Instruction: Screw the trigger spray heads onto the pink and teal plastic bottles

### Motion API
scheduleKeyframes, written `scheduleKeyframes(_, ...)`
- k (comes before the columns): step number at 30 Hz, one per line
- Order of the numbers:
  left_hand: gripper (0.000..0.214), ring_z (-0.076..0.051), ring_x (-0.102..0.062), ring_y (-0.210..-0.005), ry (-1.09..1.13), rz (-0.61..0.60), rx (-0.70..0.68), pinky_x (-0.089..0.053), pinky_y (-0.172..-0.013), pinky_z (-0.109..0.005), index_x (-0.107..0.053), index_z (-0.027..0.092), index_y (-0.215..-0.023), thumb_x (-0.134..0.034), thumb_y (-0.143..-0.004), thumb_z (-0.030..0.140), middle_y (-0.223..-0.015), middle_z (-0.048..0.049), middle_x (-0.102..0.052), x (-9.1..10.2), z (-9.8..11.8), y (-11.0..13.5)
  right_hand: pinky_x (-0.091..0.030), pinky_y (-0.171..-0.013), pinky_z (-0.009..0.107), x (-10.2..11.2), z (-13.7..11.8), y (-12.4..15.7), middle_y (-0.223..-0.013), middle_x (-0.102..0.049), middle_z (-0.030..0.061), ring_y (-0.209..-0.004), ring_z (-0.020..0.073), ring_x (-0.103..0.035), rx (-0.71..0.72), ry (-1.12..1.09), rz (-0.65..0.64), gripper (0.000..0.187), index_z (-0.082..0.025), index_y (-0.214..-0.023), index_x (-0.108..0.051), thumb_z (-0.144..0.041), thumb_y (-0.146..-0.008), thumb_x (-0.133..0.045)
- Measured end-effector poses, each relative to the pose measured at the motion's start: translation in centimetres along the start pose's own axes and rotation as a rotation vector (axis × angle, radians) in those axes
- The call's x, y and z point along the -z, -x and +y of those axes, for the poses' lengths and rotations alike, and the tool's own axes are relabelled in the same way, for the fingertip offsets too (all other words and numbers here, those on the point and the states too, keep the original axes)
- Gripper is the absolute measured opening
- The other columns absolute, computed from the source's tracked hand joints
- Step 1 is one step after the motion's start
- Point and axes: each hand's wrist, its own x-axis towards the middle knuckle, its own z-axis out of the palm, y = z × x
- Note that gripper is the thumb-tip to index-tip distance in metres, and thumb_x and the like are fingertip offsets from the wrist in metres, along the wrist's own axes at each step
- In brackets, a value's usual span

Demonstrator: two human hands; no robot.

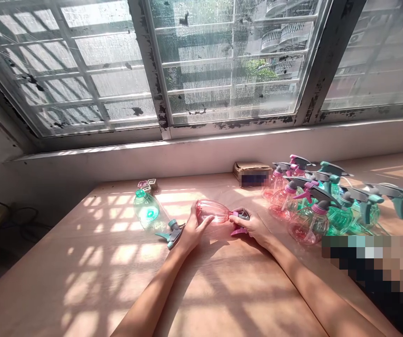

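A pink see-through spray bottle lies on its side in the air between my hands, its neck pointing right. My left hand is wrapped round the bottle's base. At the neck, my right hand grips the grey and magenta spray head; whether it is fully seated on the neck I cannot tell. Left of my left hand stands a green bottle with an uncovered neck. A loose teal and grey spray head lies beside it on the table, close to my left wrist.
Several pink and green spray bottles with heads on crowd the table's right side. A small cardboard box sits by the wall. Small square pieces lie at the back left. A barred window rises behind the wooden table.
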Motion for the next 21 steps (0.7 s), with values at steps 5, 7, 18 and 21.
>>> scheduleKeyframes(5,0.063,-0.042,-0.052,-0.154,0.031,-0.047,0.008,-0.041,-0.126,-0.073,-0.057,0.025,-0.157,-0.081,-0.100,0.038,-0.170,-0.0145,-0.053,0.44,-0.45,0.02,-0.066,-0.068,0.033,0.41,-0.16,0.27,-0.104,-0.077,0.0018,-0.080,0.0176,-0.075,-0.005,-0.030,-0.028,0.016,-0.018,-0.114,-0.074,-0.030,-0.105,-0.078)
scheduleKeyframes(7,0.063,-0.042,-0.051,-0.155,0.040,-0.061,0.007,-0.041,-0.126,-0.072,-0.057,0.025,-0.157,-0.081,-0.100,0.037,-0.171,-0.0144,-0.052,0.55,-0.58,0.05,-0.066,-0.069,0.033,0.47,-0.16,0.24,-0.104,-0.078,0.0018,-0.079,0.0174,-0.075,-0.003,-0.039,-0.028,0.015,-0.018,-0.114,-0.074,-0.030,-0.106,-0.078)
scheduleKeyframes(18,0.036,-0.031,-0.071,-0.127,0.092,-0.005,0.026,-0.061,-0.109,-0.056,-0.070,0.023,-0.138,-0.075,-0.106,0.036,-0.148,-0.0120,-0.070,0.55,-0.17,-0.39,-0.067,-0.068,0.033,0.26,-0.49,0.30,-0.101,-0.078,0.0012,-0.076,0.0165,-0.074,-0.026,-0.051,-0.044,0.014,-0.018,-0.112,-0.075,-0.031,-0.106,-0.077)
scheduleKeyframes(21,0.046,-0.034,-0.069,-0.132,0.111,-0.012,0.035,-0.061,-0.109,-0.058,-0.065,0.023,-0.147,-0.077,-0.104,0.034,-0.157,-0.0131,-0.063,0.73,-0.31,-0.37,-0.066,-0.067,0.032,0.40,-0.39,0.16,-0.101,-0.077,0.0014,-0.076,0.0166,-0.074,-0.026,-0.058,-0.030,0.017,-0.018,-0.113,-0.074,-0.033,-0.107,-0.077)
